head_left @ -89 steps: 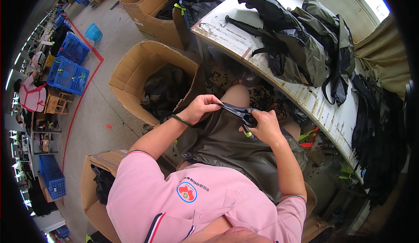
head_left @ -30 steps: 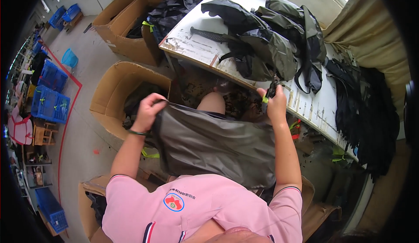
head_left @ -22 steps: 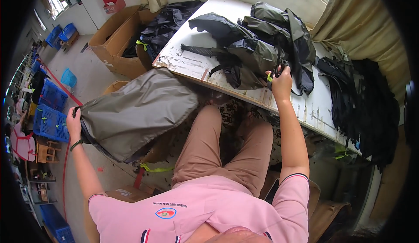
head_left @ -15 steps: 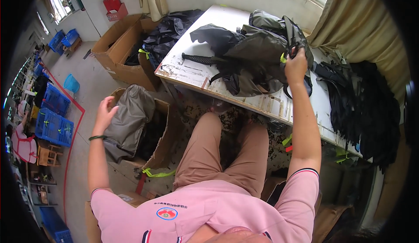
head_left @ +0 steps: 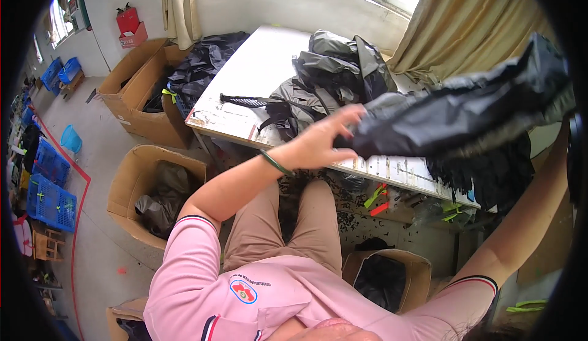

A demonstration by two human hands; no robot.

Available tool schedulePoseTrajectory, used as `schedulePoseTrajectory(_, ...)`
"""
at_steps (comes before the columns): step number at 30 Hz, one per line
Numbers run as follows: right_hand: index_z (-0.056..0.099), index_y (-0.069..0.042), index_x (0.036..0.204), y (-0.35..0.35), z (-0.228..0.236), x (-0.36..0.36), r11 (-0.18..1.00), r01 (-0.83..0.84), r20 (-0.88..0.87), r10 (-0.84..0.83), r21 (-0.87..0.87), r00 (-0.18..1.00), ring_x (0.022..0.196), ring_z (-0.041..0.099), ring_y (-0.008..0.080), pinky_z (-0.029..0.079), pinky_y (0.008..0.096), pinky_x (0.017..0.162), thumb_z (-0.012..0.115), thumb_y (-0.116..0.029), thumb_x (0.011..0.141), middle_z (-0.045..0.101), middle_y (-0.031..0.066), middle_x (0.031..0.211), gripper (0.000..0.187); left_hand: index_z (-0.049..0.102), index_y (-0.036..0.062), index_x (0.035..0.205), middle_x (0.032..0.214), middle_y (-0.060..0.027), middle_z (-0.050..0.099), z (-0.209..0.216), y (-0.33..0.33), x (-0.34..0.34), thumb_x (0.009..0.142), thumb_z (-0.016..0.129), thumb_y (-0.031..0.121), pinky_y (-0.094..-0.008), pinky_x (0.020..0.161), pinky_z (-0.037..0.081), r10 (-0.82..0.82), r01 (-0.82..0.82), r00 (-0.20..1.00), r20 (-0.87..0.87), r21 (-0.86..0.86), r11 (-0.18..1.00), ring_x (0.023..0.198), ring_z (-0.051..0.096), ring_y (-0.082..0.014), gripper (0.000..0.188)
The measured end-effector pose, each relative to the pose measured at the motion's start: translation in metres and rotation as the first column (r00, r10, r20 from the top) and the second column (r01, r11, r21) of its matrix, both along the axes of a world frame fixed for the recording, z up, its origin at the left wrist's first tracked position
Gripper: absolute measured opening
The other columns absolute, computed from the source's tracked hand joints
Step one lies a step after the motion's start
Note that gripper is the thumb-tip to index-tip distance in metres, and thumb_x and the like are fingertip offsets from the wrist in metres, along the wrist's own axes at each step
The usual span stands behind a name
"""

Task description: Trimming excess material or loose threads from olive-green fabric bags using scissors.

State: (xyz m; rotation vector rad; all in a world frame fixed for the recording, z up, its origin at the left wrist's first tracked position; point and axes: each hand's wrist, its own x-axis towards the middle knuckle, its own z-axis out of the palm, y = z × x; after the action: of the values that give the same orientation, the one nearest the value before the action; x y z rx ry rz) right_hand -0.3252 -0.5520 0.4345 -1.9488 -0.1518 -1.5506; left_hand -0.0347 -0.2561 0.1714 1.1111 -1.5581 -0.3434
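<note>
A long piece of black and grey fabric (head_left: pixel 453 117), smeared by motion, is stretched in the air over the table's right half. My right arm reaches out to its far right end; the right hand (head_left: pixel 565 131) is mostly hidden by the cloth and the dark picture rim, and appears to hold the fabric up. At the fabric's left end, my left hand (head_left: pixel 321 140) has its fingers and thumb spread, not closed on the cloth. Behind it on the table lies a heap of grey and black fabric (head_left: pixel 343 65) with a mesh strap (head_left: pixel 245 101).
The white table (head_left: pixel 245 65) has a worn front edge. At its left stand cardboard boxes, one with dark cloth (head_left: pixel 208 65), another with grey-brown cloth (head_left: pixel 168 197). An open box (head_left: pixel 416 280) stands by my right leg. Black strips (head_left: pixel 484 175) hang off the table's right side.
My left hand has swung from the left box to the table's front. The right arm has gone far right, with fabric lifted off the table. Grey cloth has sunk into the left box.
</note>
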Motion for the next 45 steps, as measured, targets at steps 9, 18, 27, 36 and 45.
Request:
schedulePoseTrajectory(9, 0.062, -0.005, 0.096, 0.184, -0.037, 0.089, 0.304, -0.722, 0.02, 0.915, 0.622, 0.403, 0.084, 0.06, 0.0123, 0.049, 0.024, 0.071, 0.06, -0.005, 0.091, 0.064, 0.0024, 0.095, 0.006, 0.035, 0.0069, 0.145, 0.136, -0.0183, 0.05, -0.045, 0.017, -0.079, 0.076, 0.034, 0.086, -0.0518, 0.103, 0.04, -0.433, 0.874, 0.25, -0.866, 0.01, 0.486, 0.116, 0.057, -0.0334, 0.105)
schedulePoseTrajectory(18, 0.051, -0.002, 0.093, 0.359, -0.38, 0.185, 0.771, -0.438, -0.623, 0.633, 0.462, 0.459, 0.085, 0.062, 0.0379, 0.047, 0.0422, 0.071, 0.064, 0.002, 0.075, 0.062, 0.0191, 0.087, 0.022, 0.055, 0.0075, 0.122, 0.105, -0.0033, 0.065, -0.183, 0.204, 0.047, 0.096, 0.055, 0.021, -0.0276, 0.073, 0.054, 0.498, 0.237, 0.392, -0.774, 0.608, 0.758, 0.09, 0.064, -0.0111, 0.03)
schedulePoseTrajectory(27, 0.056, -0.001, 0.088, 0.174, -0.42, 0.044, 0.853, 0.247, -0.811, 0.289, 0.459, 0.509, 0.075, 0.062, 0.0146, 0.049, 0.0293, 0.07, 0.072, -0.003, 0.078, 0.065, 0.0084, 0.08, 0.019, 0.055, -0.0002, 0.122, 0.114, -0.008, 0.066, -0.212, 0.298, 0.067, 0.078, 0.061, -0.012, -0.0303, 0.091, 0.05, 0.63, 0.011, 0.456, -0.629, 0.712, 0.703, 0.102, 0.063, -0.0163, 0.045)
schedulePoseTrajectory(36, 0.06, -0.001, 0.095, 0.15, -0.49, 0.004, 0.801, 0.385, -0.793, 0.172, 0.458, 0.585, 0.077, 0.062, 0.0147, 0.049, 0.0293, 0.072, 0.077, -0.008, 0.077, 0.066, 0.0064, 0.084, 0.025, 0.06, 0.0035, 0.115, 0.108, -0.011, 0.064, -0.222, 0.295, 0.112, 0.082, 0.067, 0.008, -0.0332, 0.092, 0.047, 0.656, -0.751, 0.649, 0.385, 0.463, 0.472, 0.105, 0.06, -0.0222, 0.035)
schedulePoseTrajectory(45, 0.055, -0.006, 0.098, 0.133, -0.489, 0.052, 0.969, 0.243, -0.975, -0.089, -0.038, 0.203, 0.087, 0.058, 0.041, 0.043, 0.0449, 0.081, 0.076, -0.012, 0.071, 0.064, 0.0186, 0.09, 0.034, 0.066, 0.0011, 0.104, 0.09, -0.0112, 0.069, -0.235, 0.174, 0.094, 0.085, 0.07, 0.026, -0.0317, 0.082, 0.049, 0.193, -0.22, 0.97, 0.15, 0.878, 0.425, 0.083, 0.063, -0.0212, 0.031)
